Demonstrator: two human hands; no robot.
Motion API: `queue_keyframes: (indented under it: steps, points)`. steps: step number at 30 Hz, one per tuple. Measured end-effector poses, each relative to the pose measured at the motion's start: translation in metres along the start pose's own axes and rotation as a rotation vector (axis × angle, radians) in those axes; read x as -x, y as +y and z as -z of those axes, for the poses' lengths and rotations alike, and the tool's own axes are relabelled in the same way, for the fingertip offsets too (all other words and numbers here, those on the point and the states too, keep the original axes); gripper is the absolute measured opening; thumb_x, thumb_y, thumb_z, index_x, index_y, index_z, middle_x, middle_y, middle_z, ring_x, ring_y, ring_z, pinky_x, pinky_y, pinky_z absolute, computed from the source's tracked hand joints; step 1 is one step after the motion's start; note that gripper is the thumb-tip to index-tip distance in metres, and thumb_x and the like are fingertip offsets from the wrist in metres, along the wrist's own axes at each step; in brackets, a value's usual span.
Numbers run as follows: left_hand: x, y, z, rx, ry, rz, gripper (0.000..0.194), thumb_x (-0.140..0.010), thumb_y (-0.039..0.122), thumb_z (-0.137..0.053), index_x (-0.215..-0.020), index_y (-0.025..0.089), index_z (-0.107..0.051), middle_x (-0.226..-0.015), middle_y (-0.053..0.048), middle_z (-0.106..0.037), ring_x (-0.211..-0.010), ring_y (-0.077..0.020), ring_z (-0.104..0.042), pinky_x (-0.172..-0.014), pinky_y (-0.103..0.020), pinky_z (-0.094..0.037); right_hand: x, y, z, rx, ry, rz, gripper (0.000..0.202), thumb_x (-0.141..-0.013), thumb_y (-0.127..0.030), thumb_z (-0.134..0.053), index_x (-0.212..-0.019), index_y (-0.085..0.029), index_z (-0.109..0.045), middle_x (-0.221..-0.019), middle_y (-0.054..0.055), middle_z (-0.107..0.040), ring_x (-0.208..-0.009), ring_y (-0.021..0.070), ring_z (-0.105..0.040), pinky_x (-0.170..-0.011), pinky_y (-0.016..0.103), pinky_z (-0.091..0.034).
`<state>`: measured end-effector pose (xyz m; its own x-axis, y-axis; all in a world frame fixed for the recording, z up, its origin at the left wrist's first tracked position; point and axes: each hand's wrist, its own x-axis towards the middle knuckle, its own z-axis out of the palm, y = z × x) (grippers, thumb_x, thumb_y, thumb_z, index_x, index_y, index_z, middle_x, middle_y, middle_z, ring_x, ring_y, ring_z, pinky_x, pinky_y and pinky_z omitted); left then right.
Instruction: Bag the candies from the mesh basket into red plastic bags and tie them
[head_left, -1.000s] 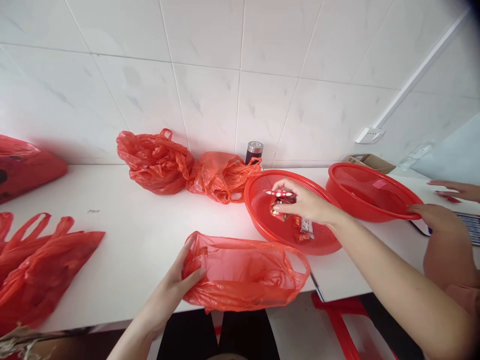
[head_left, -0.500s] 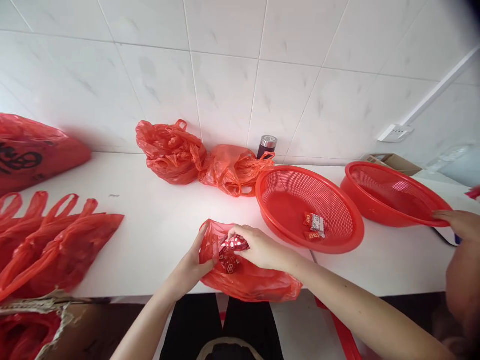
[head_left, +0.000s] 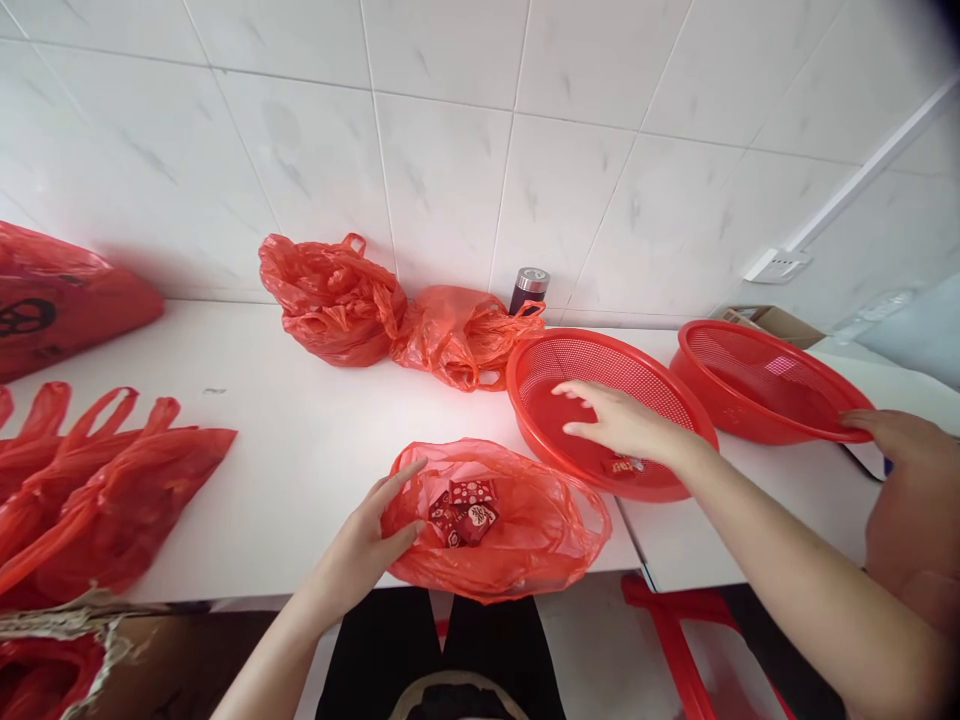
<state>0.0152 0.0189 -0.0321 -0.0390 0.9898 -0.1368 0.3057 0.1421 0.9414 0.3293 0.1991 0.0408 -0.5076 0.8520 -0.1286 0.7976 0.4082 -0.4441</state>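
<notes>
Down in the lower centre of the frame now, touching the left end of the open red plastic bag with the left hand, thumb and fingers spread apart at the mouth. Pinching the plastic or merely propping it: cannot tell. Inside that mouth, toward the left end, a cluster of dark red wrapped packets, patterned in white and overlapping one another. Over to the right of centre, hovering above the perforated red basket with the right hand, fingers loosely parted and free of any load. Just below that hand, partly hidden, some small bright-wrapped pieces on the basket floor. Just beside, at centre right, a second red basket, and at its right rim a co-worker's hand. Along the foot of the tiled wall, left of centre to centre, a crumpled red bundle up against a flatter red bundle, then a dark bottle with a silver lid. Off to the left edge, a large red sack with black markings, and, lower down, a row of red bags, handles up. All across the middle, under the lot, a white table.
</notes>
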Motion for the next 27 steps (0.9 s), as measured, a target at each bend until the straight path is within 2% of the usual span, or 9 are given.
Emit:
queue_keyframes:
  steps: [2,5,7,10,12,14,20,24,27]
  points:
    - [0.004,-0.001,0.001,-0.001,0.033,0.011,0.068,-0.084,0.035,-0.060,-0.147,0.031,-0.034,-0.140,-0.005,-0.052,-0.128,-0.0282,-0.047,-0.111,-0.044,-0.032,-0.007,0.038,0.005,0.196,-0.133,-0.256,0.086,-0.065,-0.044,-0.077,-0.141,-0.031,-0.039,-0.146,0.015,-0.033,-0.114,0.0337,-0.054,-0.091,0.046,-0.044]
    - [0.009,-0.007,0.004,-0.006,0.050,0.029,0.070,-0.085,0.040,-0.059,-0.148,0.032,-0.029,-0.144,-0.005,-0.047,-0.130,-0.0276,-0.045,-0.109,-0.041,-0.035,-0.009,0.074,-0.005,0.280,-0.317,-0.448,0.100,-0.054,-0.044,-0.082,-0.141,-0.025,-0.037,-0.137,0.021,-0.039,-0.097,0.0322,-0.061,-0.075,0.041,-0.048]
    - [0.010,-0.012,0.006,-0.006,0.040,0.043,0.073,-0.086,0.042,-0.058,-0.150,0.033,-0.025,-0.145,-0.005,-0.046,-0.130,-0.0268,-0.045,-0.108,-0.039,-0.037,-0.007,0.080,-0.017,0.260,-0.332,-0.432,0.086,-0.058,-0.041,-0.080,-0.134,-0.023,-0.044,-0.126,0.018,-0.046,-0.087,0.0273,-0.062,-0.065,0.035,-0.047]
    - [0.009,-0.017,0.007,0.004,0.030,0.050,0.073,-0.086,0.044,-0.057,-0.150,0.033,-0.024,-0.144,-0.006,-0.047,-0.130,-0.0275,-0.045,-0.109,-0.041,-0.035,-0.005,0.075,-0.027,0.245,-0.291,-0.397,0.047,-0.063,-0.026,-0.074,-0.107,-0.021,-0.059,-0.116,0.013,-0.050,-0.078,0.0213,-0.061,-0.059,0.029,-0.042]
    - [0.009,-0.017,0.006,-0.009,0.047,0.029,0.071,-0.086,0.043,-0.058,-0.149,0.033,-0.026,-0.147,-0.006,-0.043,-0.134,-0.0278,-0.040,-0.112,-0.042,-0.030,-0.007,0.075,-0.027,0.218,-0.278,-0.385,0.026,-0.065,-0.016,-0.069,-0.090,-0.019,-0.061,-0.108,0.011,-0.053,-0.073,0.0179,-0.059,-0.056,0.027,-0.039]
    - [0.009,-0.016,0.006,-0.025,0.064,0.010,0.069,-0.086,0.043,-0.058,-0.148,0.034,-0.028,-0.151,-0.004,-0.038,-0.138,-0.0273,-0.034,-0.113,-0.042,-0.027,-0.010,0.079,-0.022,0.168,-0.272,-0.379,0.020,-0.067,-0.012,-0.065,-0.085,-0.019,-0.059,-0.098,0.009,-0.056,-0.068,0.0154,-0.058,-0.054,0.025,-0.038]
    - [0.010,-0.019,0.006,-0.002,0.069,0.024,0.071,-0.084,0.044,-0.060,-0.148,0.033,-0.030,-0.152,-0.005,-0.037,-0.139,-0.0296,-0.031,-0.113,-0.046,-0.027,-0.013,0.100,-0.004,-0.005,-0.306,-0.345,0.027,-0.074,-0.023,-0.063,-0.101,-0.020,-0.056,-0.085,0.004,-0.062,-0.067,0.0147,-0.060,-0.053,0.023,-0.042]
    - [0.009,-0.020,0.004,0.021,0.055,0.024,0.072,-0.085,0.045,-0.059,-0.149,0.034,-0.026,-0.153,-0.005,-0.035,-0.139,-0.0285,-0.031,-0.113,-0.045,-0.027,-0.009,0.101,-0.010,0.030,-0.372,-0.279,0.068,-0.055,-0.032,-0.082,-0.117,-0.025,-0.054,-0.105,0.007,-0.058,-0.084,0.0190,-0.061,-0.062,0.025,-0.045]
    - [0.008,-0.017,0.001,-0.015,0.072,-0.003,0.070,-0.085,0.045,-0.058,-0.148,0.035,-0.029,-0.154,-0.003,-0.032,-0.142,-0.0271,-0.025,-0.115,-0.044,-0.023,-0.007,0.098,-0.021,0.083,-0.325,-0.332,0.069,-0.052,-0.023,-0.080,-0.115,-0.025,-0.053,-0.114,0.009,-0.051,-0.077,0.0172,-0.060,-0.060,0.026,-0.045]
